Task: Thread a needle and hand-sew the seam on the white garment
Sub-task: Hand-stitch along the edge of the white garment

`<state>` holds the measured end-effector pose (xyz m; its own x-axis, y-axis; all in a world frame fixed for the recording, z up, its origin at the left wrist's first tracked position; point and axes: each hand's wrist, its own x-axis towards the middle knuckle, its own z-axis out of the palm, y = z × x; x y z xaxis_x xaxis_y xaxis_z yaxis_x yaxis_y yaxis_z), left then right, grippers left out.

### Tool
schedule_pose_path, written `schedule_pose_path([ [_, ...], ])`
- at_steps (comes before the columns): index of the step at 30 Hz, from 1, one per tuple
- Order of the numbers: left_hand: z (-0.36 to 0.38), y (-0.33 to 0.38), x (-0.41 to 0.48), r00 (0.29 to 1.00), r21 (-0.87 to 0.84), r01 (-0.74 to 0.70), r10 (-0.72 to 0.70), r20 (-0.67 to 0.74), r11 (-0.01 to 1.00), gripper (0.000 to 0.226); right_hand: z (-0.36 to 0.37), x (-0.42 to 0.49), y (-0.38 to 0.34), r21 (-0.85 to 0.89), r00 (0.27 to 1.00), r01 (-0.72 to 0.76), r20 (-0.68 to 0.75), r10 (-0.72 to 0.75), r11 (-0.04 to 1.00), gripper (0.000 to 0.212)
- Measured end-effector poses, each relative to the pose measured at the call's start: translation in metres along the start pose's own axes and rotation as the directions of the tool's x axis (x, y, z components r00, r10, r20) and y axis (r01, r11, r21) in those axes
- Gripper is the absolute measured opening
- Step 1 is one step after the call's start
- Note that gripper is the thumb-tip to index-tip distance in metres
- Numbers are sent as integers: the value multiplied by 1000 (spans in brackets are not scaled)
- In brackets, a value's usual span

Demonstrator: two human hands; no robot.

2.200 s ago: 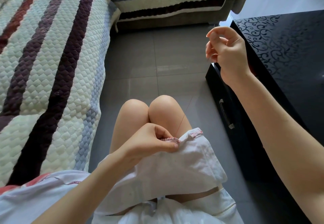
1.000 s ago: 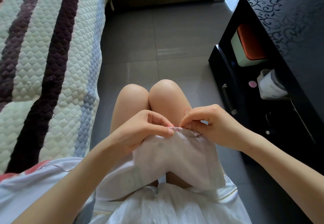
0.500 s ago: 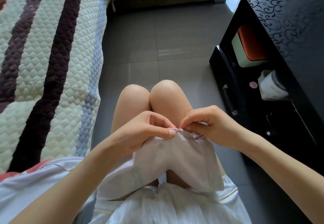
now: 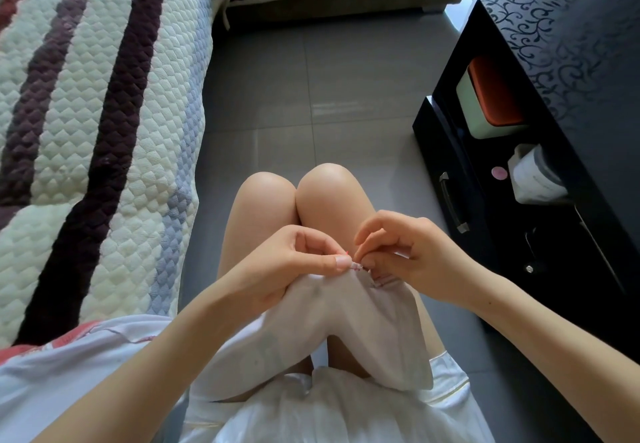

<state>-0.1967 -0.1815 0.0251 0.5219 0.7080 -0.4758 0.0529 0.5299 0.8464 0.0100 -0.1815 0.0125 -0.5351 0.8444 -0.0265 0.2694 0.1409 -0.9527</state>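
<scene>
Pinching the top edge of the thin white cloth garment (image 4: 346, 324) between thumb and bent forefinger, the left hand (image 4: 298, 262) holds the fabric raised over the person's bare thighs, with its other fingers curled in behind. The garment hangs down from that grip in a folded drape towards the lap, where it meets more white cloth. Along the raised edge runs the narrow pink-stitched seam (image 4: 360, 267), which lies between the two hands. The right hand (image 4: 415, 255) sits just beside the left, its thumb and forefinger closed together in a fine pinch right at the seam and touching it, while the remaining fingers arch loosely above and below. Whether a needle lies inside that pinch is too small to tell. A tiny fleck of red thread (image 4: 347, 252) shows just above the left thumbnail. Both knees point forward over the grey tiled floor (image 4: 311, 96). On the person's left lies a quilted cream cover with dark purple, blue and red stripes (image 4: 86, 130). On the right stands a glossy black cabinet with a scroll pattern on its top (image 4: 571, 44); in its open shelf sit a pale green box with an orange lid (image 4: 491, 103), a white paper roll (image 4: 533, 175) and a small round pink disc (image 4: 499, 173), and a metal drawer handle (image 4: 452, 201) shows on its front
</scene>
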Motion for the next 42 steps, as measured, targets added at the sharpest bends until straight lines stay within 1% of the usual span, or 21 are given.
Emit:
schedule_pose_path([
  [3,3,-3,1,998,16,-44,44,-40,999,8,6,-2,-2,23,1000,6,-22,-6,1000,29],
  [5,4,-6,1,996,-11,-61,61,-58,998,8,8,-3,-2,5,999,34,-40,-34,999,26],
  [9,5,-10,3,989,-31,-64,59,-137,997,9,9,-6,-3,30,999,50,-13,-49,998,18],
  [10,6,-10,3,987,-22,-59,55,-151,998,7,12,-7,-2,-30,996,83,-40,-85,996,17],
  [11,7,-10,3,986,-23,-55,51,-156,998,6,15,-7,-1,-138,985,137,-90,-150,981,16],
  [13,9,-9,4,988,-38,-48,41,-151,998,7,21,-5,3,-422,922,230,-192,-335,877,16],
  [14,9,-9,4,988,-36,-42,36,-149,998,9,23,-4,5,-520,882,254,-221,-416,815,15],
  [15,9,-9,4,989,-31,-35,31,-148,999,10,24,-4,6,-573,848,275,-235,-476,772,13],
  [17,8,-9,4,988,-36,-23,17,-152,999,9,27,-4,5,-635,791,306,-245,-561,710,11],
  [19,7,-9,4,987,-42,-19,12,-161,999,9,29,-5,3,-681,753,307,-253,-607,665,10],
  [22,10,-8,3,984,-7,-32,30,-177,999,16,31,-5,0,-718,714,325,-240,-658,615,8],
  [26,17,-8,3,959,69,-51,68,-275,996,18,36,-6,-4,-715,687,380,-207,-697,587,18],
  [29,19,-8,4,944,89,-63,88,-318,994,19,36,-8,-9,-646,692,425,-221,-688,635,17],
  [31,19,-10,5,932,87,-60,87,-352,994,14,35,-10,-14,-586,685,479,-217,-696,654,18],
  [33,20,-13,5,928,65,-54,74,-365,996,17,35,-11,-19,-445,706,518,-260,-659,731,15],
  [35,22,-13,4,937,-4,-56,51,-345,998,26,32,-11,-24,-188,778,493,-342,-527,850,11],
  [37,21,-10,7,946,-122,-33,-8,-323,992,28,22,-10,-27,72,847,427,-381,-371,901,8],
  [38,19,-7,8,953,-183,-9,-47,-300,983,27,17,-10,-29,191,872,400,-381,-307,897,8],
  [40,14,-1,9,971,-304,64,-130,-202,951,12,6,-9,-31,413,914,331,-365,-178,848,16],
  [41,11,2,9,975,-364,89,-155,-157,927,8,1,-8,-31,490,925,292,-362,-113,821,18],
  [42,8,5,9,980,-405,93,-155,-123,910,11,-4,-7,-30,525,928,259,-369,-57,811,20],
])
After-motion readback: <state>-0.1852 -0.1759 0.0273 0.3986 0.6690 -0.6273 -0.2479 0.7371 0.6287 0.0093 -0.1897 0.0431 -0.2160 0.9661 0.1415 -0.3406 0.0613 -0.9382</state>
